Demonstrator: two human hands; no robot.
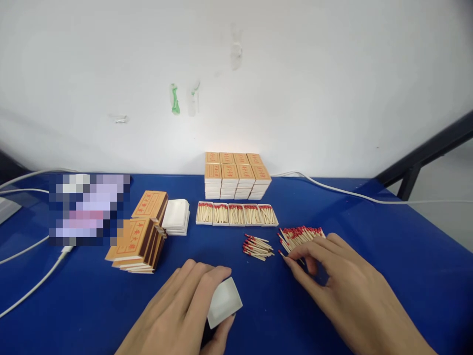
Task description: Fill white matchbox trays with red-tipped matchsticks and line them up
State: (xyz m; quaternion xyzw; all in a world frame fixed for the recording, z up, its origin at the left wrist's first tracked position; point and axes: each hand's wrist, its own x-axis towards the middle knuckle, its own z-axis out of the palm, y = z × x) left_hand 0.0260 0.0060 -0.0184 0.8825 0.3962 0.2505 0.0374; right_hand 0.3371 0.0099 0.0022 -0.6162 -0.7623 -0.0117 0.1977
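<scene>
My left hand is closed around a small white matchbox tray, held tilted near the front of the table, and its inside looks bare. With thumb and forefinger my right hand pinches a red-tipped match. Just behind those fingers lies a large pile of matches, partly covered by the hand. A smaller heap of matches sits to its left, between my two hands. Farther back stands a row of several white trays filled with matches, their red heads toward the wall.
Stacked closed matchboxes stand against the wall. At left are piled orange matchbox sleeves and a stack of white trays. A blurred-out object and white cables lie on the blue table's left side.
</scene>
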